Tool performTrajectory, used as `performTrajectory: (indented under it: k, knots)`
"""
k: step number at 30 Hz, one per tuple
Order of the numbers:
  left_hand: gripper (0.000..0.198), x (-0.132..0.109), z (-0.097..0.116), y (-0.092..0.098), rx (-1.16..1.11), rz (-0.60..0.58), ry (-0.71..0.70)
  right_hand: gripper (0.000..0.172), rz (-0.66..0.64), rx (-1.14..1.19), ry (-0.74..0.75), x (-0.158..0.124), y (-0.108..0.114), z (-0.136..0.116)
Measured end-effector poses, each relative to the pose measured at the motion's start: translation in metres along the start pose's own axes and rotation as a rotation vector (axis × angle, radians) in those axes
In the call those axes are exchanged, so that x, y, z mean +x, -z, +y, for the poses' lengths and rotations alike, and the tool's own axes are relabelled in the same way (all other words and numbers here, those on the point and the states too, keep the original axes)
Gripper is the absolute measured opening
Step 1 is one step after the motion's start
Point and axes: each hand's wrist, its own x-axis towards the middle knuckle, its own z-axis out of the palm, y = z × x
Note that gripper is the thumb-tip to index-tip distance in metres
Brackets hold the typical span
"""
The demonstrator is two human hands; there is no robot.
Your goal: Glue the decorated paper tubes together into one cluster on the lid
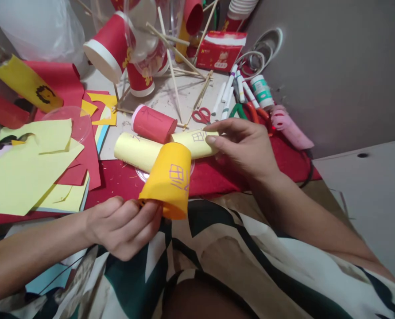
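My left hand (126, 226) grips the lower rim of an orange paper tube (171, 177), tilted above the table's near edge, with a purple window shape drawn on it. My right hand (245, 146) pinches the right end of a pale yellow paper tube (194, 142) that also bears a drawn window. Part of that tube is hidden behind the orange one. Left of it lies a second pale yellow tube (136, 150), and a red paper tube (154, 124) rests just behind.
Cut paper sheets (28, 173) cover the left side. Behind stand a frame of wooden sticks (174, 79) and red paper cups (109, 46). Red-handled scissors (201, 116), markers (229, 84), a glue bottle (262, 92) and a pink roll (292, 128) lie at the right, near the wall.
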Motion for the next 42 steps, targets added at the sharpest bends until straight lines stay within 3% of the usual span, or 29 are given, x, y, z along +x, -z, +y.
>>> performTrajectory:
  k: [1, 3, 13, 26, 30, 34, 38, 42]
  knots:
    - [0.013, 0.006, 0.0, -0.007, 0.117, 0.088, -0.097, 0.021, -0.003, -0.02, 0.01, 0.0, 0.0, 0.001]
    - [0.012, 0.018, 0.002, -0.018, 0.226, 0.141, -0.171, 0.022, 0.0, -0.053, 0.026, 0.0, -0.001, 0.002]
    - [0.011, 0.045, 0.017, -0.029, 0.232, -0.089, -0.244, 0.021, 0.027, -0.081, 0.053, -0.001, -0.003, 0.006]
    - [0.032, 0.056, 0.014, -0.038, 0.172, -0.183, -0.237, 0.031, -0.016, -0.047, 0.09, 0.008, -0.003, 0.012]
    - [0.043, 0.056, 0.016, -0.032, 0.111, -0.253, -0.197, 0.039, -0.05, -0.177, 0.196, 0.009, 0.001, 0.01]
    - [0.04, 0.055, 0.012, -0.023, -0.029, -0.281, -0.24, 0.04, -0.047, -0.379, 0.331, 0.005, 0.012, 0.006]
    - [0.032, 0.052, -0.001, -0.009, -0.16, -0.202, -0.327, 0.044, -0.009, -0.516, 0.411, -0.006, 0.023, 0.002]
    - [0.027, 0.047, -0.03, 0.013, -0.246, -0.099, -0.16, 0.044, 0.067, -0.573, 0.527, -0.03, 0.024, -0.01]
